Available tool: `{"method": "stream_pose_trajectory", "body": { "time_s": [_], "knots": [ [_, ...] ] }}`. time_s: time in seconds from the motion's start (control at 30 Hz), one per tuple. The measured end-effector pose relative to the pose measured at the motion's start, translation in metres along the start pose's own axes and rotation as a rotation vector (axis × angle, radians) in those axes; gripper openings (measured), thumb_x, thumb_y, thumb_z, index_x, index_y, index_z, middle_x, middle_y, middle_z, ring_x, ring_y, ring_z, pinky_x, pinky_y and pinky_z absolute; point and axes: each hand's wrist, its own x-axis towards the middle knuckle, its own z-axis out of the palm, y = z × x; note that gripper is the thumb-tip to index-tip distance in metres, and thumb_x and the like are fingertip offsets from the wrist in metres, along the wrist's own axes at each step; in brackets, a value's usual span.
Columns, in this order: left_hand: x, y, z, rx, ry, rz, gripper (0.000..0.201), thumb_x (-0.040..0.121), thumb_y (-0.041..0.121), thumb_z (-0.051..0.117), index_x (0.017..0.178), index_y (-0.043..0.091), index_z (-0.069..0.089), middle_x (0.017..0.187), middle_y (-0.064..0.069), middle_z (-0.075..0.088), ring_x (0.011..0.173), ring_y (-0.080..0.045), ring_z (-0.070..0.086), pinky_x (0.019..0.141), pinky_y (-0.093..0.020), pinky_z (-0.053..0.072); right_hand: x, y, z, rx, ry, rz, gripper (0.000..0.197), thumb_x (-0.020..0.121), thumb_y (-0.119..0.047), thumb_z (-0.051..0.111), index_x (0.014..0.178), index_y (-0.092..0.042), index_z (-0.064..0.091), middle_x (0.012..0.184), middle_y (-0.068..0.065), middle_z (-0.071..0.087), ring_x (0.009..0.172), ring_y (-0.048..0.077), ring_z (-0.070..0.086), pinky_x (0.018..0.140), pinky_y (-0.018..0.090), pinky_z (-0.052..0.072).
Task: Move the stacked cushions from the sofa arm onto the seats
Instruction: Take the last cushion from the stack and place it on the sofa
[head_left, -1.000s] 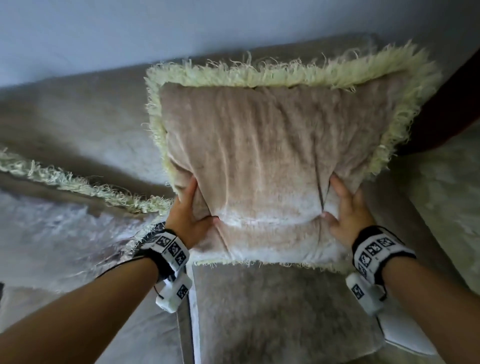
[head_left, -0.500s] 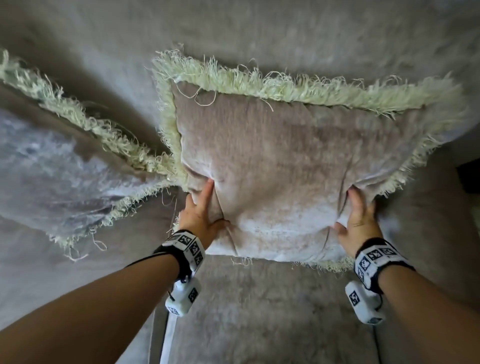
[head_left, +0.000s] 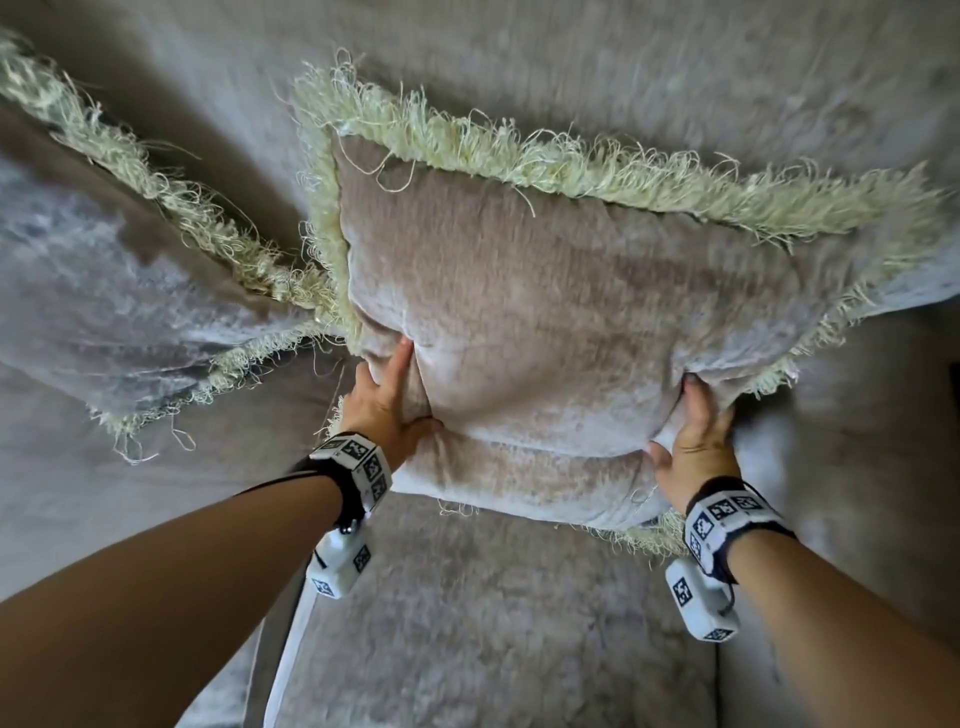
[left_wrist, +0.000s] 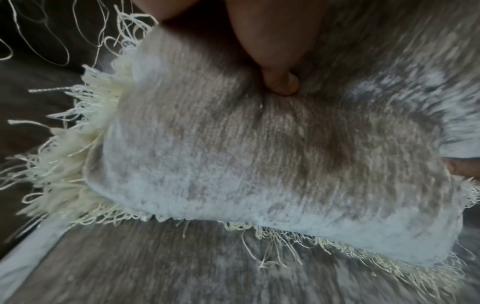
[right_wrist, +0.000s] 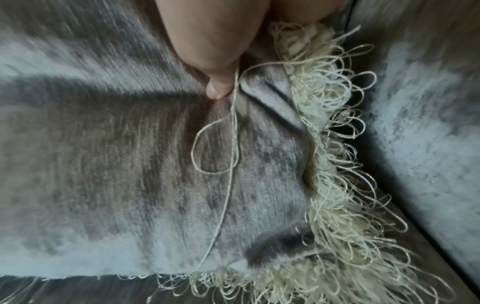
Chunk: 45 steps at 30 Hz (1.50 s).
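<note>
A beige velvet cushion (head_left: 561, 332) with a cream fringe leans against the sofa backrest (head_left: 571, 67), above the seat (head_left: 467, 623). My left hand (head_left: 387, 400) grips its lower left edge, thumb pressed into the front. My right hand (head_left: 693, 441) grips the lower right corner. In the left wrist view the thumb (left_wrist: 280, 82) digs into the cushion (left_wrist: 233, 154). The right wrist view shows the thumb (right_wrist: 218, 86) pressed into the cushion (right_wrist: 130, 164) beside the fringe (right_wrist: 332, 164). A second fringed cushion (head_left: 104, 291) lies against the backrest at the left.
The sofa arm (head_left: 857, 441) rises at the right of the seat. A seam between seat cushions (head_left: 280, 649) runs down at the lower left.
Both hands have carried the cushion down and back against the backrest. The view has dropped, so the wall is out of sight.
</note>
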Motion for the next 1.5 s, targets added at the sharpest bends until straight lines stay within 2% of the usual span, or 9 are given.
{"method": "stream_pose_trajectory", "body": {
  "time_s": [0.17,0.3,0.43,0.57,0.77,0.87,1.17,1.33,1.5],
  "knots": [
    [-0.001,-0.007,-0.003,0.047,0.009,0.014,0.121,0.066,0.039,0.086,0.146,0.046,-0.005,0.122,-0.024,0.038,0.102,-0.045,0.052,0.091,-0.054,0.045,0.000,0.005,-0.006,-0.017,-0.046,-0.036,0.118,0.069,-0.004,0.081,0.141,-0.049,-0.002,0.145,0.029,0.015,0.103,0.052,0.056,0.081,0.054,0.055],
    [-0.010,-0.016,-0.017,0.075,-0.013,0.079,0.128,0.064,0.041,0.087,0.145,0.051,-0.012,0.121,-0.023,0.041,0.106,-0.041,0.050,0.095,-0.053,0.046,-0.015,0.005,-0.038,-0.139,-0.099,-0.043,0.123,0.065,-0.017,0.086,0.143,-0.049,-0.003,0.149,0.021,0.010,0.129,0.047,0.033,0.101,0.054,0.043],
    [-0.033,-0.018,-0.041,0.176,-0.016,0.093,0.123,0.071,0.040,0.081,0.145,0.053,-0.016,0.147,-0.023,0.027,0.131,-0.041,0.039,0.104,-0.054,0.041,-0.033,-0.010,-0.088,-0.386,-0.060,-0.082,0.107,0.060,-0.039,0.085,0.145,-0.035,0.021,0.148,0.017,0.016,0.127,0.043,0.027,0.099,0.059,0.040],
    [-0.058,-0.029,-0.049,0.117,0.041,0.047,0.124,0.067,0.035,0.081,0.147,0.051,-0.011,0.148,-0.018,0.026,0.134,-0.038,0.035,0.102,-0.054,0.042,-0.022,-0.044,-0.136,-0.489,0.009,-0.236,0.097,0.059,-0.031,0.085,0.140,-0.034,0.032,0.146,0.016,0.023,0.127,0.039,0.027,0.098,0.063,0.038],
    [-0.063,-0.052,-0.029,0.032,-0.030,-0.042,0.127,0.065,0.037,0.083,0.141,0.061,-0.015,0.148,-0.018,0.027,0.134,-0.039,0.034,0.103,-0.055,0.042,0.044,-0.101,-0.182,-0.758,-0.144,-0.386,0.109,0.078,-0.056,0.067,0.142,-0.053,-0.021,0.155,0.015,-0.029,0.144,0.040,-0.017,0.113,0.052,-0.009],
    [-0.052,-0.056,-0.011,0.059,-0.081,-0.056,0.130,0.065,0.039,0.084,0.134,0.066,-0.024,0.154,-0.022,0.015,0.142,-0.042,0.024,0.108,-0.057,0.036,0.070,-0.112,-0.177,-0.872,-0.262,-0.425,0.117,0.075,-0.063,0.066,0.135,-0.055,-0.034,0.149,0.016,-0.041,0.140,0.044,-0.028,0.114,0.054,-0.012],
    [-0.022,-0.057,0.023,-0.032,-0.160,-0.083,0.150,0.048,0.052,0.091,0.134,0.057,-0.031,0.158,-0.022,0.003,0.143,-0.042,0.022,0.108,-0.054,0.036,0.093,-0.095,-0.137,-0.891,-0.294,-0.340,0.127,0.058,-0.082,0.063,0.126,-0.058,-0.042,0.149,0.024,0.000,0.136,0.046,0.025,0.111,0.052,0.030],
    [-0.012,-0.051,0.027,0.105,-0.191,-0.130,0.159,0.039,0.061,0.089,0.125,0.054,-0.045,0.140,-0.017,0.031,0.114,-0.034,0.055,0.094,-0.046,0.050,0.097,-0.095,-0.131,-0.918,-0.237,-0.373,0.129,0.058,-0.080,0.065,0.128,-0.055,-0.040,0.128,0.023,0.029,0.114,0.040,0.045,0.096,0.046,0.043],
    [-0.011,-0.043,0.034,0.000,-0.120,-0.177,0.141,0.055,0.054,0.087,0.137,0.053,-0.028,0.115,-0.016,0.049,0.086,-0.030,0.062,0.075,-0.036,0.051,0.094,-0.100,-0.127,-0.923,-0.253,-0.357,0.126,0.062,-0.079,0.063,0.132,-0.051,-0.038,0.113,0.016,0.045,0.097,0.028,0.051,0.082,0.038,0.046]
  ]
}}
